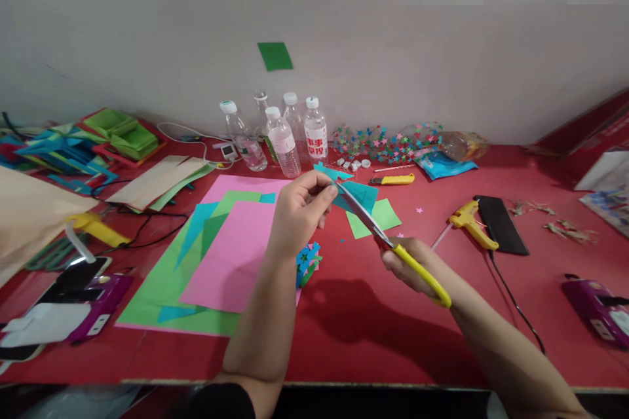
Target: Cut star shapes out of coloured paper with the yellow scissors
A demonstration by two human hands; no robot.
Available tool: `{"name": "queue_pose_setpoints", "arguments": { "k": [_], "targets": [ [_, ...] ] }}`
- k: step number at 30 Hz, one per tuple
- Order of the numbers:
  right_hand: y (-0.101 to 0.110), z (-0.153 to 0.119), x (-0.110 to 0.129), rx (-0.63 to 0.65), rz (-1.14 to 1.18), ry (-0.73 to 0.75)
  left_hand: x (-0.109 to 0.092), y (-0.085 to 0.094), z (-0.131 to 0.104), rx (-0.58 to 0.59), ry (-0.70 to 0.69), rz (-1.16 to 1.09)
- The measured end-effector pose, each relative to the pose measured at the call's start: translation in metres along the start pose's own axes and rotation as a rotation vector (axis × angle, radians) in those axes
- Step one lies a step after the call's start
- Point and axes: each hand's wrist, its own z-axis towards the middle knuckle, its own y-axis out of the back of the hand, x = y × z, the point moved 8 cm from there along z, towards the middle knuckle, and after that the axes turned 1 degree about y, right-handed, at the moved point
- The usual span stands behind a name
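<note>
My left hand [305, 209] pinches a piece of blue paper [361, 195] above the middle of the red table. In my right hand [410, 265] is a pair of scissors with yellow handles [422, 275]. Its blades lie against the blue paper, with their tips close to my left fingertips. I cannot tell how far apart the blades are. Below the blue piece lies a light green paper [388, 215] on the table. Small cut pieces with star shapes [307, 262] sit beside my left forearm, partly hidden by it.
Pink paper [230, 255] tops a stack of coloured sheets at left. Several plastic bottles [282, 144] stand by the wall. A yellow cutter [393, 179] lies behind my hands. A yellow glue gun [472, 222] with a trailing cord is at right, near a black phone-like slab [504, 226].
</note>
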Motion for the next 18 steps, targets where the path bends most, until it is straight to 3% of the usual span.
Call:
{"name": "queue_pose_setpoints", "arguments": {
  "k": [18],
  "targets": [
    [0.0014, -0.0012, 0.0014, 0.014, 0.012, -0.017, 0.0047, 0.0002, 0.0006, -0.016, 0.026, -0.021]
  ]
}}
